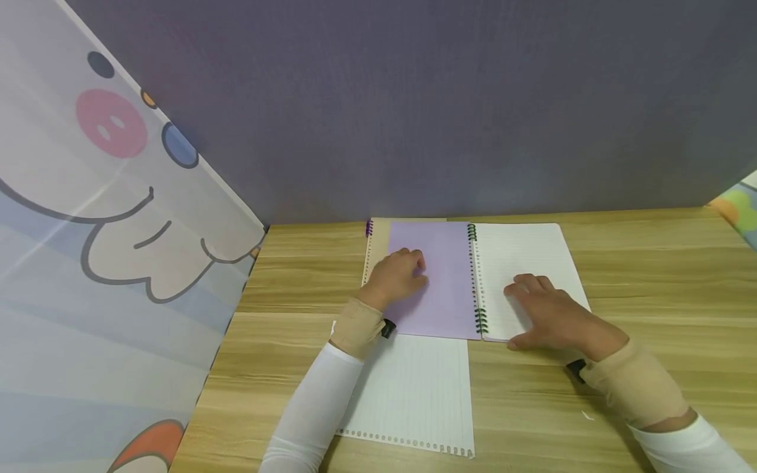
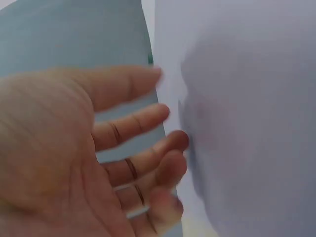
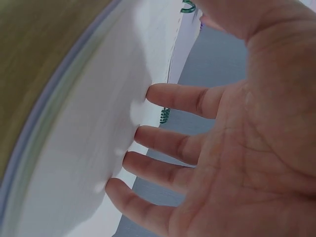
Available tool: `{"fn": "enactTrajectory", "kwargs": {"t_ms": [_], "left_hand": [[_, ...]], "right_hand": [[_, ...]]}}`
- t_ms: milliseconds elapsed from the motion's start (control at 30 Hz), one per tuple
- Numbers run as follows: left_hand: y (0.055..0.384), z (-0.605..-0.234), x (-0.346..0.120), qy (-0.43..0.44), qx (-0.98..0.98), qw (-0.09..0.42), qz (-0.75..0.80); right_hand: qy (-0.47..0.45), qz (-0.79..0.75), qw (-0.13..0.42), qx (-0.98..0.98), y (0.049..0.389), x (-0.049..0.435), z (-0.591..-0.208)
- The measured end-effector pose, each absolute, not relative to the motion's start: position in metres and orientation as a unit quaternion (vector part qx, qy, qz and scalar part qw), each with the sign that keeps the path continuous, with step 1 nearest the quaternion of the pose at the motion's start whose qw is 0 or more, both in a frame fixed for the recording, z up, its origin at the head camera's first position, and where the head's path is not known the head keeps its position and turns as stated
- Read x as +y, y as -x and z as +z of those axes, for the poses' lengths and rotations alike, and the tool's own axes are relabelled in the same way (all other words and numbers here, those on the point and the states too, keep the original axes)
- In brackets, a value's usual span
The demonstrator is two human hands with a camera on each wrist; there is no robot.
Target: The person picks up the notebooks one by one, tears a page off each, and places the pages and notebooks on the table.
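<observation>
An open spiral notebook with a smooth lilac cover and green wire binding (image 1: pixel 452 289) lies on the pale wood-grain surface (image 1: pixel 662 282), its cover spread to the left of the coil and its white ruled page (image 1: pixel 532 249) to the right. Over the notebook's lilac cover is the left hand (image 1: pixel 396 276), its fingers loosely bent, thumb apart from them, gripping nothing; whether it touches the cover, I cannot tell. On the notebook's page rests the right hand (image 1: pixel 550 315), fingers spread and fairly straight, fingertips touching the paper, thumb by the near edge.

Partly beneath the notebook's left side shows a beige sheet-like pad with a purple coil (image 1: pixel 378 236). On the notebook's near side lies a loose white ruled sheet (image 1: pixel 420 387), a row of punched holes along its near edge. A small white paper scrap (image 1: pixel 587 416) sits nearer the person than the notebook's page. Beyond the notebook stands a plain grey panel (image 1: pixel 443 112); well to its left, a panel printed with a pink-snouted cartoon (image 1: pixel 118 263).
</observation>
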State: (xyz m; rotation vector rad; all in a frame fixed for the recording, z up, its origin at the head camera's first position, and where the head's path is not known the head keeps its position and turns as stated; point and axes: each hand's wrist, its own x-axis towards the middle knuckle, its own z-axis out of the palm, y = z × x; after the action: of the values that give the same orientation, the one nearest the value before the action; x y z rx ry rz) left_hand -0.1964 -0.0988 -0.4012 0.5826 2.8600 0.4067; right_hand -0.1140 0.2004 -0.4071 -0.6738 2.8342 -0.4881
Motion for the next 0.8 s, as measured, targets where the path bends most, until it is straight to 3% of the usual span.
{"fn": "enactTrajectory", "kwargs": {"t_ms": [300,800], "left_hand": [[0.178,-0.405,-0.066,-0.281,0.947,0.095,0.123],[0.168,-0.416,-0.055,-0.292,0.951,0.082,0.06]], "right_hand": [[0.229,-0.16,0.086,0.956,0.115,0.199,-0.407],[0.231,-0.165,0.085,0.955,0.115,0.2,-0.407]]}}
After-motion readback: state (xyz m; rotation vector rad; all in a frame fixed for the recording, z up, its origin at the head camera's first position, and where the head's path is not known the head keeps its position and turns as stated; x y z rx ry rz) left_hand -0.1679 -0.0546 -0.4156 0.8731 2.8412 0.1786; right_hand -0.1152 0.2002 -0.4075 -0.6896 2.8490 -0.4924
